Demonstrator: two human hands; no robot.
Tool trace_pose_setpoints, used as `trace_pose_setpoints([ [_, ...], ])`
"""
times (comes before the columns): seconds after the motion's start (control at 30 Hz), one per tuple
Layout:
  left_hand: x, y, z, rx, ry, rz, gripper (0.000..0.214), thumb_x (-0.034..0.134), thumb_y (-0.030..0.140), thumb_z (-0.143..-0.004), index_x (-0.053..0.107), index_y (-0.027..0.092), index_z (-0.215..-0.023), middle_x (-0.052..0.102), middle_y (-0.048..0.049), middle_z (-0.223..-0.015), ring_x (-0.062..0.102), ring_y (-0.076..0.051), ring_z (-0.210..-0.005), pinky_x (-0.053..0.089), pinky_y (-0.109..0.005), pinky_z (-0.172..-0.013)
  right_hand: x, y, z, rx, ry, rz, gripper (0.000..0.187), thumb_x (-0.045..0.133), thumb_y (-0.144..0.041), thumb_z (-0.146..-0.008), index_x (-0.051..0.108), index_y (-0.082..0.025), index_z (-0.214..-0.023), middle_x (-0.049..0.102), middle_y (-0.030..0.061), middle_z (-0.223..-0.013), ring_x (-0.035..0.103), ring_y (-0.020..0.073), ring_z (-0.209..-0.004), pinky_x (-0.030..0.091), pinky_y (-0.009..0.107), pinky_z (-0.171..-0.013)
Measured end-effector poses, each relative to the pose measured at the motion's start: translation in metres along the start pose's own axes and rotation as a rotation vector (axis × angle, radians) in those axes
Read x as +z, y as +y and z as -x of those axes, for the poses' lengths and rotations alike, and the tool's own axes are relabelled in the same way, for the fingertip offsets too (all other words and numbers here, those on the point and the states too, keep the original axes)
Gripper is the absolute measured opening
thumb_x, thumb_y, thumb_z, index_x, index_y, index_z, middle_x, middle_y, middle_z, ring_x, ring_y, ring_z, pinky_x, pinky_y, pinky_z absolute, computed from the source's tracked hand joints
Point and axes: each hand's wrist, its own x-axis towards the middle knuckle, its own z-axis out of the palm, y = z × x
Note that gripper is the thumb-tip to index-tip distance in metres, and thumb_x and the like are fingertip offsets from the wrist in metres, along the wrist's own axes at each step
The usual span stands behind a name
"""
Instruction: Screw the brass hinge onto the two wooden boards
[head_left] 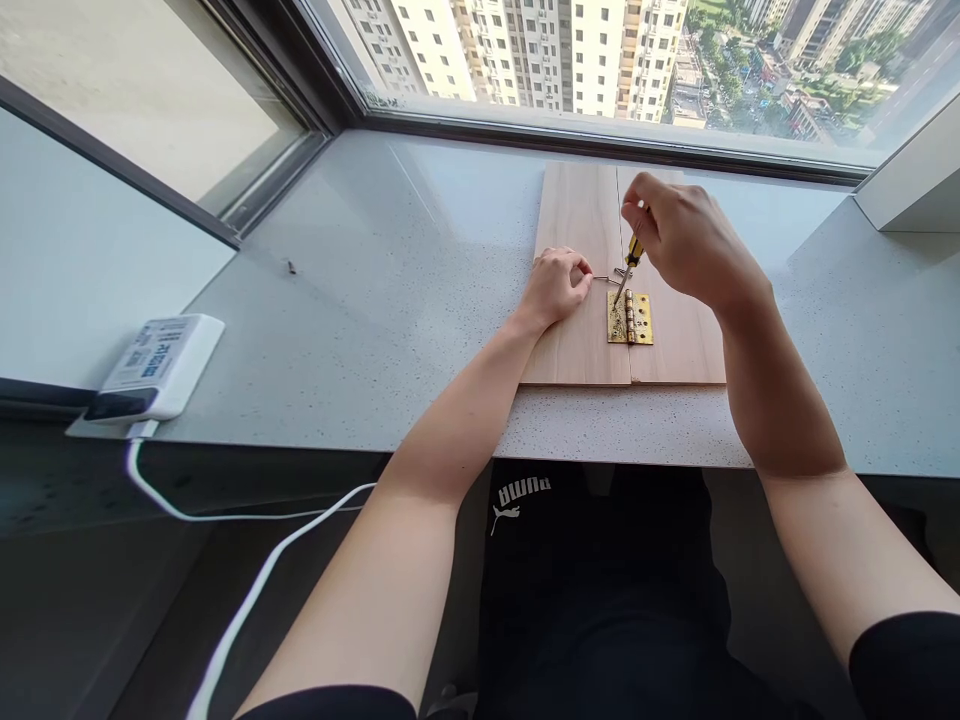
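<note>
My right hand (686, 235) is closed around the handle of a screwdriver (636, 248) with a yellow and black grip. Its shaft slants down, and the tip meets the left leaf of a brass hinge (643, 320). The hinge lies unfolded across the seam between two pale wooden boards (574, 215), its knuckle roughly along that seam. My left hand (556, 285) rests on the left board, thumb and forefinger pinched at the end of a thin screw (602, 278). A few more small screws (621, 272) lie just above the hinge, partly behind the screwdriver.
The boards lie on a speckled white windowsill (360, 330) below a large window. At the left edge sits a white boxy device (161, 365) with a white cable (262, 570) hanging from it. A small dark speck (292, 267) is on the sill. My dark clothing shows below the front edge.
</note>
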Motion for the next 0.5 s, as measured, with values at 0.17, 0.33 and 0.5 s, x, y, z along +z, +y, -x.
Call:
trace_pose_setpoints([
  [0.17, 0.002, -0.003, -0.001, 0.013, 0.004, 0.003, 0.010, 0.068, 0.024, -0.104, 0.077, 0.023, -0.102, 0.082, -0.0119, -0.124, 0.069, -0.035, -0.128, 0.049, -0.058, -0.125, -0.003, -0.007, 0.004, -0.081, -0.053, -0.004, 0.035, 0.047, -0.066, -0.118, 0.062, -0.035, -0.125, 0.077, 0.0117, -0.113, 0.069, 0.0374, -0.100, 0.054, 0.054, -0.091],
  [0.33, 0.003, -0.004, -0.001, 0.022, 0.011, 0.000, 0.010, 0.068, 0.024, -0.104, 0.077, 0.022, -0.102, 0.082, -0.0129, -0.123, 0.070, -0.035, -0.126, 0.048, -0.058, -0.126, 0.009, 0.005, -0.001, 0.048, 0.078, 0.033, 0.042, 0.051, -0.073, -0.117, 0.064, -0.033, -0.117, 0.075, 0.0131, -0.105, 0.069, 0.0381, -0.096, 0.052, 0.050, -0.084],
  [0.5, 0.003, -0.006, -0.002, 0.022, 0.000, -0.012, 0.007, 0.070, 0.023, -0.103, 0.078, 0.022, -0.103, 0.081, -0.0130, -0.124, 0.070, -0.036, -0.127, 0.047, -0.059, -0.127, 0.004, 0.005, 0.000, 0.086, 0.023, 0.036, 0.037, 0.047, -0.066, -0.119, 0.068, -0.036, -0.111, 0.071, 0.0085, -0.085, 0.064, 0.0365, -0.084, 0.050, 0.050, -0.079],
])
